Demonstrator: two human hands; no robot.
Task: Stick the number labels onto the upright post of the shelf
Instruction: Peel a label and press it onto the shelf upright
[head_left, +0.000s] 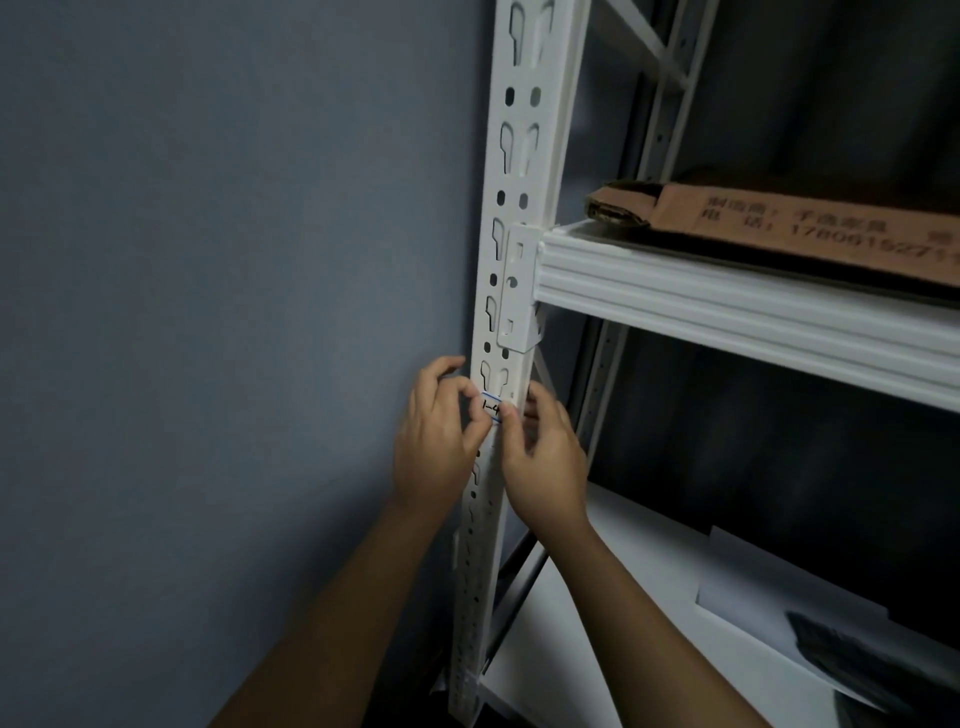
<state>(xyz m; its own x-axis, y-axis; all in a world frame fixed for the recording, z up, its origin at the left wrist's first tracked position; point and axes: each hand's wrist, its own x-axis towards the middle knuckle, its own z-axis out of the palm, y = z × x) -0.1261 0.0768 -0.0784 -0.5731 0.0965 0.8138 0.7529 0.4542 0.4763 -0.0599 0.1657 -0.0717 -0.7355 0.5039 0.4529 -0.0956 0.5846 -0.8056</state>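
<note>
Grey-blue wall (208, 260) fills the left half of the frame. Against it, a white metal post (511, 208) with rows of holes and keyhole slots is seen, running from the top middle down to the bottom middle. A white shelf beam (727, 312) is hooked onto the post and runs off to the right edge. On the shelf above that beam, in the upper right, a flat brown cardboard box (805, 223) with printed writing is laid. A lower white shelf board (597, 623) is seen at the bottom right, with a white sheet (779, 597) lying on it.

A small white label (491, 407) with a blue edge and the marks "1-4" is held flat against the front of the post, just below the middle of the frame and under the beam's bracket. The label is pinched at its left side by the curled fingers and thumb of the left hand (434, 447). The right side of the label is pressed by the thumb of the right hand (543, 462), whose fingers are curled round the post's right edge. Both hands are touching the post, one on each side.
</note>
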